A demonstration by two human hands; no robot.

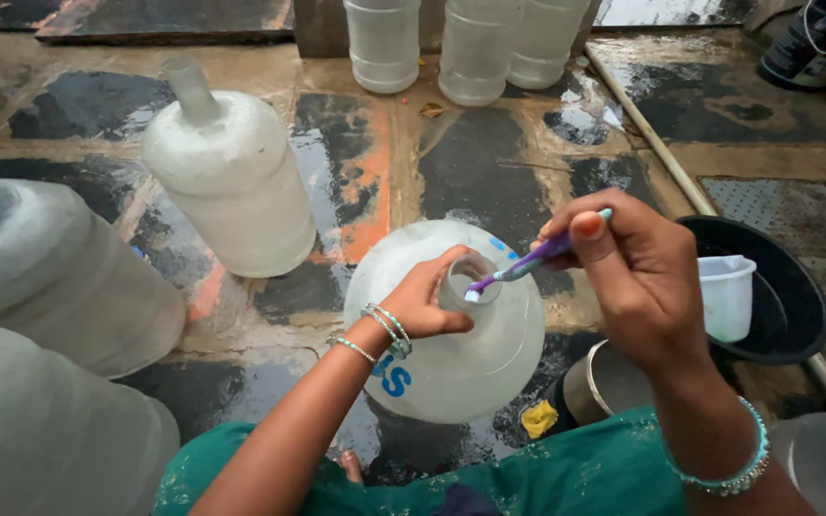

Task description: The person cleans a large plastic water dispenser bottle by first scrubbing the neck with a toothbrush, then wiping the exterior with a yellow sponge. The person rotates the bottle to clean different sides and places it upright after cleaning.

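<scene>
A large translucent water jug [470,354] stands upright on the wet floor in front of me. My left hand [425,298] grips its neck just below the open mouth [470,279]. My right hand [628,272] is closed on a purple toothbrush [528,263], whose bristle head touches the rim of the jug's mouth. Bangles circle both wrists.
Another big jug [231,182] stands at left, two more [50,277] lie at the far left. Three clear bottles [475,48] line the back. A black basin [795,306] holding a white cup [727,294] sits at right, beside a pipe [657,143]. A metal pot [604,382] is near my knee.
</scene>
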